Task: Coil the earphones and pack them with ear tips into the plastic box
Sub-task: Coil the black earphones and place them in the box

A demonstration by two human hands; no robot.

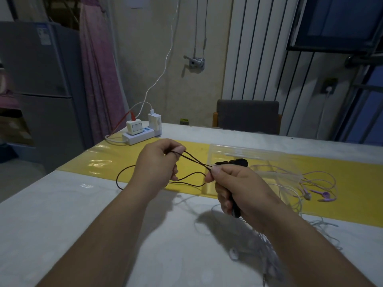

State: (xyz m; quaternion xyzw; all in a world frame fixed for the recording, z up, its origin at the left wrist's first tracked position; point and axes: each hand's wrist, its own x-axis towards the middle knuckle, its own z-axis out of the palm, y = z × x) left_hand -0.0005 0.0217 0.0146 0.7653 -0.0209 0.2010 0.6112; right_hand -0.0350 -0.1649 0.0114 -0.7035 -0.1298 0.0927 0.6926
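Note:
A black earphone cable (pixel 132 170) runs in loops between my two hands above the table. My left hand (pixel 157 162) pinches one end of the loops between thumb and forefinger. My right hand (pixel 232 187) pinches the other end with thumb and forefinger, and its curled fingers hold a black part of the earphones whose end pokes out below (pixel 236 212). A slack loop of the cable hangs down to the yellow mat (pixel 99 162). A clear plastic box (pixel 248 152) lies open behind my right hand, with black earphone pieces (pixel 238 162) at its edge.
Purple earphones (pixel 323 195) and pale tangled cables (pixel 290 183) lie to the right on the mat. White earphones (pixel 234 252) lie on the white table near my right forearm. A power strip with chargers (pixel 141 131) sits at the back left. A chair (pixel 247 116) stands beyond the table.

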